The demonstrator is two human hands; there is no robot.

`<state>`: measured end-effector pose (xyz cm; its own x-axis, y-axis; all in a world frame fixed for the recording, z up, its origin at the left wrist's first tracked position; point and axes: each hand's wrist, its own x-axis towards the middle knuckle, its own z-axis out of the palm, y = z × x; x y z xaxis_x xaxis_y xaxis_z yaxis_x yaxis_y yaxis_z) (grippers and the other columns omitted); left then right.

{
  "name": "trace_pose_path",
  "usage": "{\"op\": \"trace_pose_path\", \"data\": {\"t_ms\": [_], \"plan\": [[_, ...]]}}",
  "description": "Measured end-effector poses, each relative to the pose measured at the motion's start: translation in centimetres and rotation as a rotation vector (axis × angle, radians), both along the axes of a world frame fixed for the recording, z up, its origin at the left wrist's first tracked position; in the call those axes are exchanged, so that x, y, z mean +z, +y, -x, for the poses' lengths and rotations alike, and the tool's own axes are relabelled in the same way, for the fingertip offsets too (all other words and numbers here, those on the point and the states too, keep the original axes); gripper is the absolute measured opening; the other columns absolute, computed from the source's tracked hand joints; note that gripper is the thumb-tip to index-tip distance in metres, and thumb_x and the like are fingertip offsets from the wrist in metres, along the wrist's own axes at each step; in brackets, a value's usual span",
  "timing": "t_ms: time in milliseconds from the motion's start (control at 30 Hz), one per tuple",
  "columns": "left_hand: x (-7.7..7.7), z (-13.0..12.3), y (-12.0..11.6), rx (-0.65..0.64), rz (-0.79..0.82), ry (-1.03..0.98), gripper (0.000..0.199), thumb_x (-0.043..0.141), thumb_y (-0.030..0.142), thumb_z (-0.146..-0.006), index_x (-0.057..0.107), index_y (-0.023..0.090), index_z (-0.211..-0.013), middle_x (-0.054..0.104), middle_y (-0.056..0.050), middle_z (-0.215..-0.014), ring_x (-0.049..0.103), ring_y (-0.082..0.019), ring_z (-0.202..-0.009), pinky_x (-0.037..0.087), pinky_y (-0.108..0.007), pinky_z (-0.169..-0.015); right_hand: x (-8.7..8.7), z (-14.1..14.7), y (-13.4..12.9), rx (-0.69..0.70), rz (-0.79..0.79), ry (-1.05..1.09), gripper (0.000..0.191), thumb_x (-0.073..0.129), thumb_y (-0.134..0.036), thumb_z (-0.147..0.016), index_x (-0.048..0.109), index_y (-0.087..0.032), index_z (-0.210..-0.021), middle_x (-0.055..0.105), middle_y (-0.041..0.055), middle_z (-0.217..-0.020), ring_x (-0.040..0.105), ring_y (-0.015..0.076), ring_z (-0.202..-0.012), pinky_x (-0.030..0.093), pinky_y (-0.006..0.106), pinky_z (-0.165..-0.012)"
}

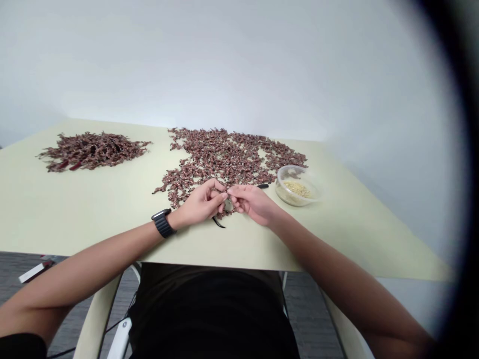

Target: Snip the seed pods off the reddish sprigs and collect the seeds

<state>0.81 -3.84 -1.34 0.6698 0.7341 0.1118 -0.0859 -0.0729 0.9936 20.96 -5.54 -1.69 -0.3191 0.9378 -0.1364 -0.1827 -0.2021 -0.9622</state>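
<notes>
My left hand [204,202] and my right hand [252,202] meet fingertip to fingertip over the near edge of a spread of small reddish-brown, shrivelled pieces [224,154]. Both are closed in a pinch. Whatever sits between the fingers is too small to make out, perhaps one of the pieces. Under the left hand, a thin black curved thing [219,223] pokes out toward me. Beyond the right hand's knuckles shows a short black stick-like end [263,186]; its other end is hidden.
A clear round plastic tub [288,199] holding yellow bits stands right of the spread. Another heap of reddish-brown pieces [95,149] lies at the left, with a few darker red ones. The pale table [112,209] meets a white wall at the back.
</notes>
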Motion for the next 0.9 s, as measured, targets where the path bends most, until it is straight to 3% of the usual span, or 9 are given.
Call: {"op": "trace_pose_path", "data": {"t_ms": [200,333,533,667,800,900], "plan": [[-0.2,0.4,0.4,-0.048,0.102,-0.062,0.026,0.059,0.041,-0.099,0.05,0.016,-0.101,0.064,0.001,-0.069,0.041,-0.003,-0.042,0.032,-0.018,-0.046,-0.3,0.0,-0.6,-0.143,-0.486,-0.455,0.021,0.064,-0.042,-0.093,0.062,-0.022,-0.096,0.062,-0.0008,-0.073,0.058,0.012,-0.053,0.049,0.026,-0.051],[-0.1,0.4,0.3,-0.056,0.117,-0.049,0.027,0.059,0.042,-0.099,0.05,0.016,-0.1,0.064,0.001,-0.069,0.041,-0.003,-0.042,0.031,-0.018,-0.046,0.0,0.3,-1.1,-0.16,-0.61,-0.61,0.019,0.058,-0.04,-0.096,0.061,-0.022,-0.094,0.062,-0.0003,-0.075,0.06,0.0117,-0.055,0.05,0.025,-0.054],[0.1,-0.2,-0.3,0.026,0.041,0.027,0.032,0.061,0.046,-0.097,0.046,0.019,-0.102,0.062,0.004,-0.062,0.041,-0.005,-0.039,0.028,-0.016,-0.041,-0.3,0.7,-0.8,-0.131,-0.338,-0.348,0.029,0.063,-0.049,-0.092,0.057,-0.02,-0.089,0.062,-0.0024,-0.066,0.06,0.0124,-0.046,0.048,0.024,-0.044],[-0.2,-0.4,-0.5,0.066,-0.004,0.045,0.032,0.06,0.048,-0.097,0.045,0.02,-0.103,0.06,0.005,-0.06,0.042,-0.005,-0.04,0.029,-0.016,-0.041,-0.3,0.7,-0.6,-0.122,-0.259,-0.257,0.03,0.07,-0.047,-0.087,0.06,-0.019,-0.088,0.063,-0.002,-0.065,0.06,0.0121,-0.047,0.05,0.025,-0.045],[-0.5,-0.1,-0.6,0.11,-0.165,0.083,0.028,0.059,0.044,-0.098,0.048,0.02,-0.107,0.061,0.004,-0.062,0.054,-0.009,-0.05,0.038,-0.018,-0.05,0.2,0.5,-0.5,-0.081,-0.051,-0.031,0.025,0.077,-0.038,-0.08,0.063,-0.017,-0.081,0.059,-0.0025,-0.064,0.052,0.009,-0.048,0.047,0.023,-0.045],[-0.7,0.0,-0.6,0.15,-0.304,0.145,0.025,0.059,0.04,-0.098,0.051,0.019,-0.11,0.06,0.004,-0.061,0.053,-0.009,-0.052,0.039,-0.019,-0.054,0.4,0.2,-0.3,0.002,0.096,0.099,0.023,0.078,-0.032,-0.078,0.063,-0.015,-0.076,0.054,-0.0028,-0.064,0.047,0.0069,-0.051,0.042,0.019,-0.044]]}}
